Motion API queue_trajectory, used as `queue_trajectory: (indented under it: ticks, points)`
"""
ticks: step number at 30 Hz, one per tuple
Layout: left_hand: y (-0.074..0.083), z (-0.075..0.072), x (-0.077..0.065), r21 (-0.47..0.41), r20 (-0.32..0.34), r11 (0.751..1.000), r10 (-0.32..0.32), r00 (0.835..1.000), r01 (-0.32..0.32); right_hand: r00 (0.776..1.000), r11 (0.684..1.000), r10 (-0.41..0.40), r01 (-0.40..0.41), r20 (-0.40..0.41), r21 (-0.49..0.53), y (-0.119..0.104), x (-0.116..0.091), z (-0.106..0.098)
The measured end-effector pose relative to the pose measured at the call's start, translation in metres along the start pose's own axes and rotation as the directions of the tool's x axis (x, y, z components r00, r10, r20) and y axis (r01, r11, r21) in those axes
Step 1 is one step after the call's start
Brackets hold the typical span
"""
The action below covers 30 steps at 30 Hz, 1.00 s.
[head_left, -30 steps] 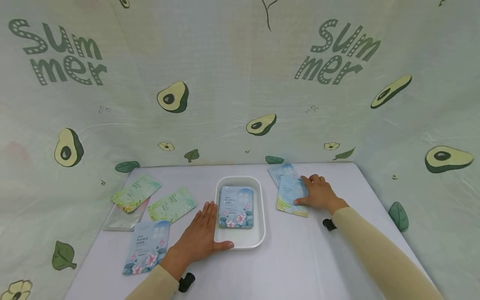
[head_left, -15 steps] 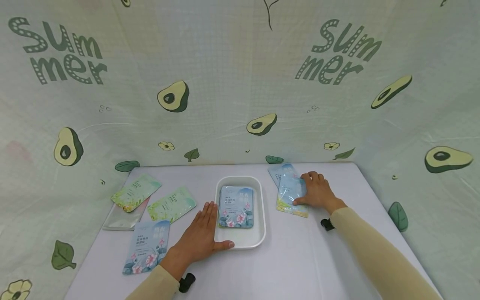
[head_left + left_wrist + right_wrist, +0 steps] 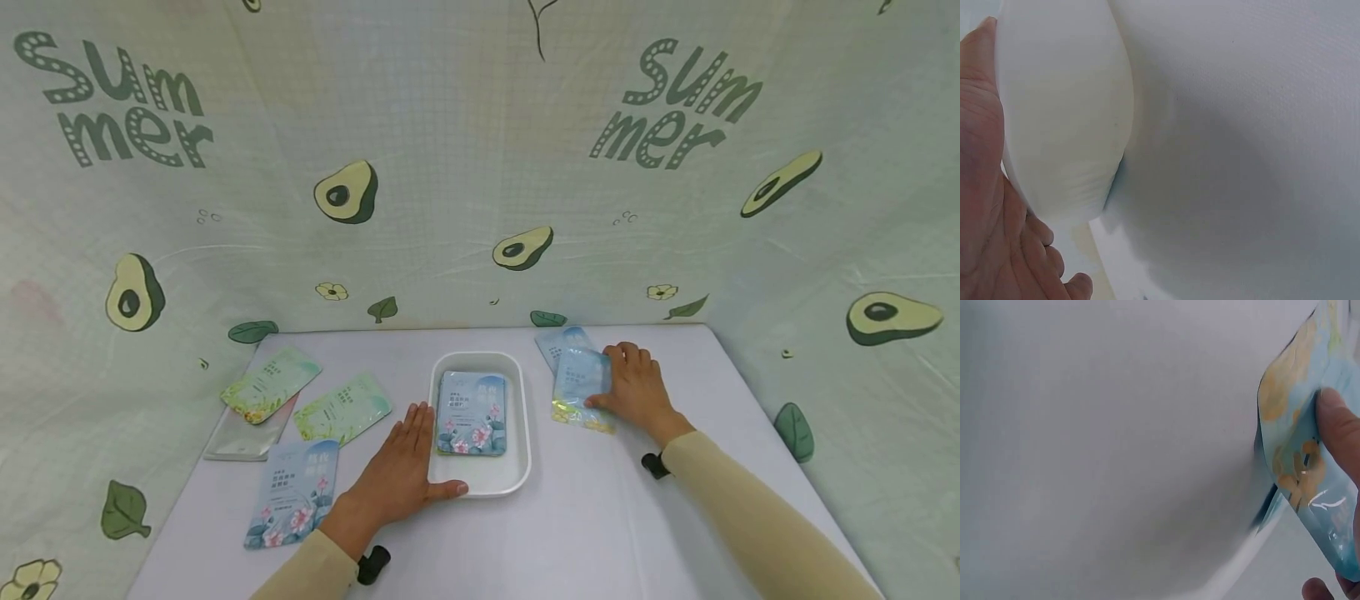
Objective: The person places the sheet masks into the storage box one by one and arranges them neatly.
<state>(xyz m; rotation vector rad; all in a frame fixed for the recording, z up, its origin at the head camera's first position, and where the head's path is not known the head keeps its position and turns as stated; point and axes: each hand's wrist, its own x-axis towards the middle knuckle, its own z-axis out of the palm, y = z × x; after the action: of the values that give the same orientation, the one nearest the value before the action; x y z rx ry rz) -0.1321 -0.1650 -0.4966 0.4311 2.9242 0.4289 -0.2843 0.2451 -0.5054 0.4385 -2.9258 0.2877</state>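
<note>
Rests left hand (image 3: 400, 468) with thumb spread against white tray (image 3: 487, 482); pinches blue packet (image 3: 581, 377) with right hand (image 3: 637, 390) of extended arm (image 3: 752, 506). Shows packet's bend only in right wrist view.

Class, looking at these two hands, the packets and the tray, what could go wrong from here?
The right hand pinches a bowed, glossy packet, which might slip. That packet overlaps the back packet in the head view, so lifting could drag both. The left hand lies against the tray; a careless push might shift it.
</note>
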Motion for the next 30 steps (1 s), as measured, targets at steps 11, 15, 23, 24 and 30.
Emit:
queue_trajectory:
  ticks: [11,15,23,24,30]
  points:
    - [0.000,0.000,0.000,0.017,0.000,1.000,0.000,1.000,0.000,0.999,0.986,0.006,0.001,-0.040,0.166,-0.013,-0.015,-0.002]
    - [-0.001,0.000,0.000,0.012,0.002,1.000,-0.004,1.000,0.004,0.999,0.965,-0.012,0.019,-0.030,0.261,-0.018,-0.018,-0.004]
    - [-0.001,-0.001,0.000,-0.001,0.001,1.000,-0.005,1.000,0.005,0.997,0.946,-0.049,0.065,-0.059,0.319,-0.024,-0.018,-0.005]
    - [-0.001,0.000,0.000,-0.005,0.002,1.000,-0.006,1.000,0.006,0.997,0.944,-0.046,0.064,-0.062,0.324,-0.025,-0.018,-0.005]
    - [0.000,-0.001,-0.001,-0.015,-0.001,1.000,0.002,1.000,-0.002,0.997,0.939,-0.016,0.040,-0.073,0.341,-0.025,-0.015,-0.009]
